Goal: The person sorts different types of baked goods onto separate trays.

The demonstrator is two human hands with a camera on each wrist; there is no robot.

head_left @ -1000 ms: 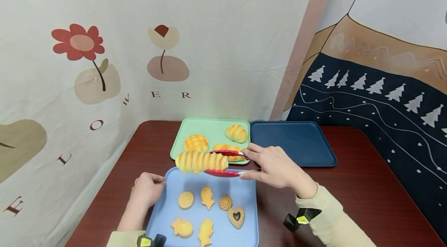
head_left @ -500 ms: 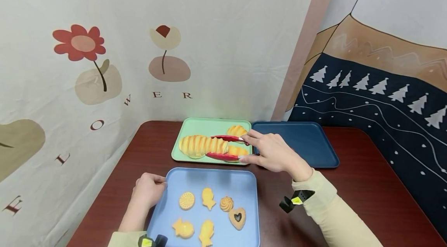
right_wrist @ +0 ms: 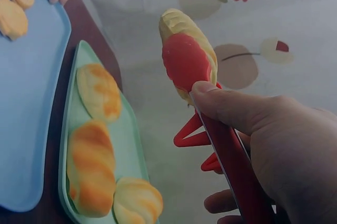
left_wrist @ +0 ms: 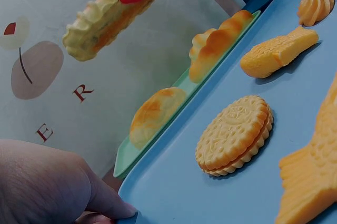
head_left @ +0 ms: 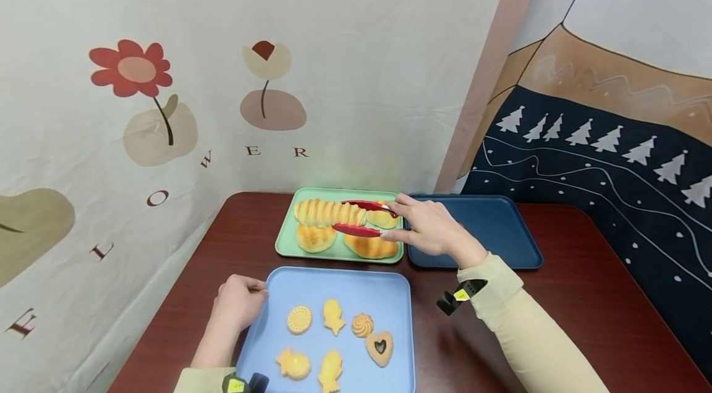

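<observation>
My right hand (head_left: 436, 229) grips red tongs (head_left: 357, 231), whose tips clamp a long ridged bread roll (head_left: 322, 212). In the right wrist view the roll (right_wrist: 184, 23) hangs above the green tray (head_left: 287, 243). On that tray lie a round bun (head_left: 316, 238), a longer twisted loaf (head_left: 371, 247) and a small roll (head_left: 381, 219), partly covered by the tongs in the head view. My left hand (head_left: 239, 301) pinches the left edge of the light blue tray (head_left: 317, 283), thumb (left_wrist: 117, 207) on its rim.
Several cookies lie on the light blue tray, among them a round sandwich cookie (left_wrist: 234, 135), fish shapes (head_left: 293, 364) and a heart (head_left: 380, 348). A dark blue tray (head_left: 478, 223) stands right of the green one. A printed cloth (head_left: 356, 71) hangs behind the table (head_left: 183, 294).
My right hand has carried the bread roll with the tongs away from me, from the light blue tray's far edge to over the green tray's back part. The left hand stays put.
</observation>
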